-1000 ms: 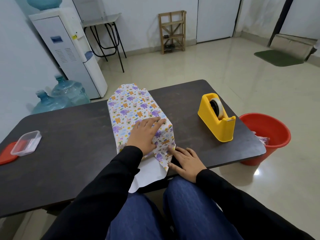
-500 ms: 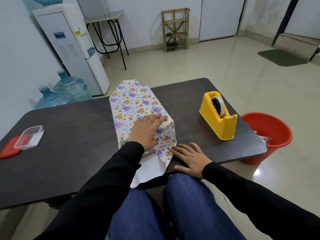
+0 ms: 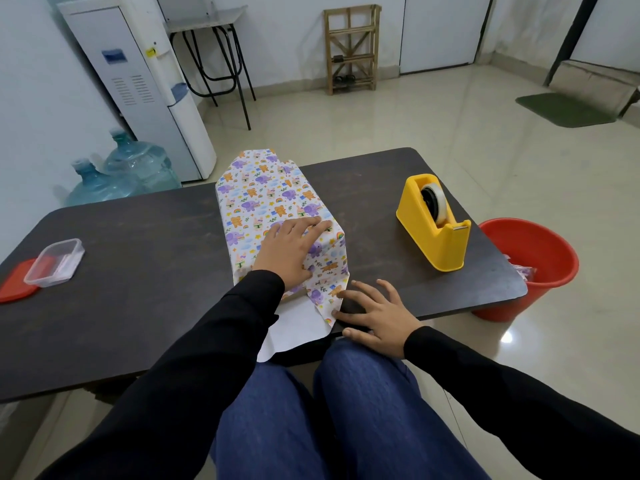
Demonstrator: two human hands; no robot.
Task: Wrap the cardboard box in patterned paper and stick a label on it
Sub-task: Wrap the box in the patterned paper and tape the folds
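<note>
A box wrapped in white paper patterned with cartoon animals (image 3: 263, 199) lies lengthwise in the middle of the dark table (image 3: 138, 271). My left hand (image 3: 289, 252) lies flat on top of its near end, fingers straight, pressing the paper down. At the near end a loose flap (image 3: 294, 323) shows its white underside and hangs past the table edge. My right hand (image 3: 372, 315) rests flat on the table just right of that flap, fingertips touching the folded paper's edge. The cardboard itself is hidden under the paper.
A yellow tape dispenser (image 3: 434, 225) stands to the right on the table. A clear plastic tub (image 3: 55, 261) and its red lid (image 3: 15, 285) sit at the left edge. A red bucket (image 3: 533, 268) stands on the floor right of the table.
My right hand has slid slightly away from the paper's side fold and spread on the table. My left hand stays pressed on the box top.
</note>
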